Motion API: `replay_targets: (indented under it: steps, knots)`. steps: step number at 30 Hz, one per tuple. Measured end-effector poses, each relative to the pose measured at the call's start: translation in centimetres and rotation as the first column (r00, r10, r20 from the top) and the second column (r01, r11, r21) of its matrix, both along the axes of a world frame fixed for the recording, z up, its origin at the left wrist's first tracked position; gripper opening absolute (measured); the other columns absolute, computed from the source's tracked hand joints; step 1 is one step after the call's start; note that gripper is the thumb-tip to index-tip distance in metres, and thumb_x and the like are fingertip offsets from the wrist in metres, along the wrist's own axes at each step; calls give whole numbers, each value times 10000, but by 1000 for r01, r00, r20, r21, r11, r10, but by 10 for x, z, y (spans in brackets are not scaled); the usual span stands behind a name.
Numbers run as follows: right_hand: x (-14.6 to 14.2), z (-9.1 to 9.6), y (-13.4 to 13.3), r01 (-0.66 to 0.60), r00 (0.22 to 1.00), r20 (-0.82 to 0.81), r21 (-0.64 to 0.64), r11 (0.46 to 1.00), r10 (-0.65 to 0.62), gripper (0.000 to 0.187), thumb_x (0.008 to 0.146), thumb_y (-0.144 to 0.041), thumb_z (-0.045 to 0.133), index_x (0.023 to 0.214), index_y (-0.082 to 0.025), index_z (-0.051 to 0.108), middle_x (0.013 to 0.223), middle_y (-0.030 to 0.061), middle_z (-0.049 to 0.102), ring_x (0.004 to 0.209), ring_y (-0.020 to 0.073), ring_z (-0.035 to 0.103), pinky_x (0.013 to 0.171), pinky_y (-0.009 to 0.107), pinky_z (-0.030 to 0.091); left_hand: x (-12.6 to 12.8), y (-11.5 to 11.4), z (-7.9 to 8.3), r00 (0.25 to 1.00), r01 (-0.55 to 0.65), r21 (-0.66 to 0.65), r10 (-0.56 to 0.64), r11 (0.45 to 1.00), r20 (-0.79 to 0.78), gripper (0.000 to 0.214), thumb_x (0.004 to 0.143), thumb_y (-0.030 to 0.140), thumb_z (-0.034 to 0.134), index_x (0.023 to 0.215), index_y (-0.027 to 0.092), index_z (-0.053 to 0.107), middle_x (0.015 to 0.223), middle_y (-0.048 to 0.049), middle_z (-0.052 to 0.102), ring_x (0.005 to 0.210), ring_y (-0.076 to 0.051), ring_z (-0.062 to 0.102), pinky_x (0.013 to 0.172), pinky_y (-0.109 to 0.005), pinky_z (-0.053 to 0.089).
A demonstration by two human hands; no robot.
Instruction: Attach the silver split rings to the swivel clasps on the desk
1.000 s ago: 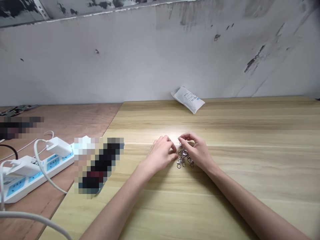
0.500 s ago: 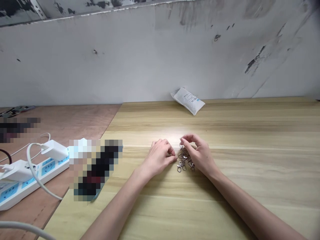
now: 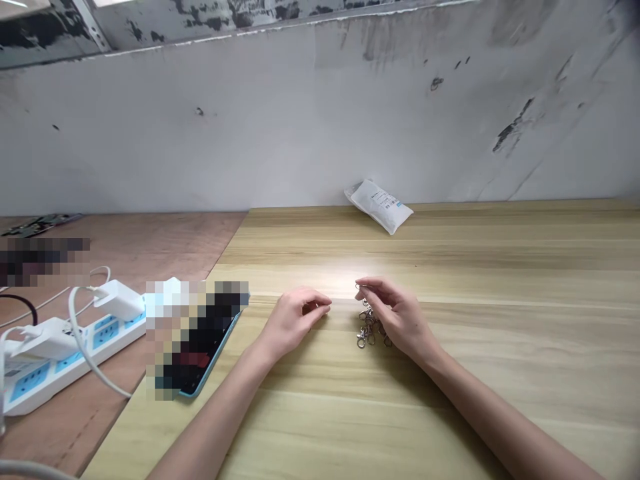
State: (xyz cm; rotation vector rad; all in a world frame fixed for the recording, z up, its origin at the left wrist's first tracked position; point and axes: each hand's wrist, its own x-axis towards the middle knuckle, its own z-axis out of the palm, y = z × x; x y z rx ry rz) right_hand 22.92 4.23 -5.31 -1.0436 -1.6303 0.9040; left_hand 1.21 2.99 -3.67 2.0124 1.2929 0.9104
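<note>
A small heap of linked silver metal swivel clasps (image 3: 367, 323) lies on the light wood tabletop (image 3: 450, 260), partly hidden behind my right hand (image 3: 400, 319). The thumb and forefinger of that hand pinch the top clasp, up at the far end of the heap. My left hand (image 3: 295, 323) rests on the wood a little to the left of the clasps, apart from them. Its fingers are curled together, and nothing shows in them.
A white sealed packet (image 3: 380, 207) lies against the grey scuffed wall at the table's far edge. To the left are a pixelated blue-edged object (image 3: 200, 340), a white power strip (image 3: 60, 363) with white chargers and cables, and a lower plywood surface (image 3: 150, 250).
My left hand has moved left, away from the clasps. My right hand stays at the heap, now holding its top clasp. The view has shifted slightly.
</note>
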Motion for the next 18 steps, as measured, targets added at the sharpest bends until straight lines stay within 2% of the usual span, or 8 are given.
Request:
replay_targets:
  steps: [5,9,12,15,18]
  knots:
    - [-6,4,-11,-71,996,51,-27,997,72,267,925,-359,526,1137,-218,608,911,68,743,541,131,549,483,266,426,3,-2,3,997,-20,2,20,1000,69,120,858,184,628,928,208,722,915,-31,745,818,-164,696,737,-282,566]
    - [-10,6,-18,-80,992,91,-37,996,83,217,915,-344,540,1043,-208,651,867,64,747,499,122,528,458,260,416,7,-6,9,991,-67,57,60,996,117,109,828,218,689,935,224,711,879,-3,739,800,-152,701,772,-278,562]
    - [-13,7,-21,-116,988,95,-77,990,123,211,923,-326,515,1033,-214,657,866,59,739,527,132,568,480,264,461,10,-8,11,990,-78,93,66,993,124,72,824,230,699,894,220,713,850,3,730,780,-146,696,758,-271,558]
    - [-15,6,-23,-144,982,110,-79,986,152,218,923,-312,505,1050,-227,661,846,52,728,575,148,599,502,266,487,12,-9,9,990,-72,98,60,993,127,58,851,237,669,882,219,714,866,1,732,805,-148,694,761,-268,552]
    - [-16,5,-22,-124,990,60,-118,985,131,206,918,-319,515,1011,-218,668,828,49,725,491,122,560,471,257,469,14,-10,6,993,-44,102,32,994,114,101,890,227,617,901,226,717,897,0,738,841,-153,689,781,-277,546]
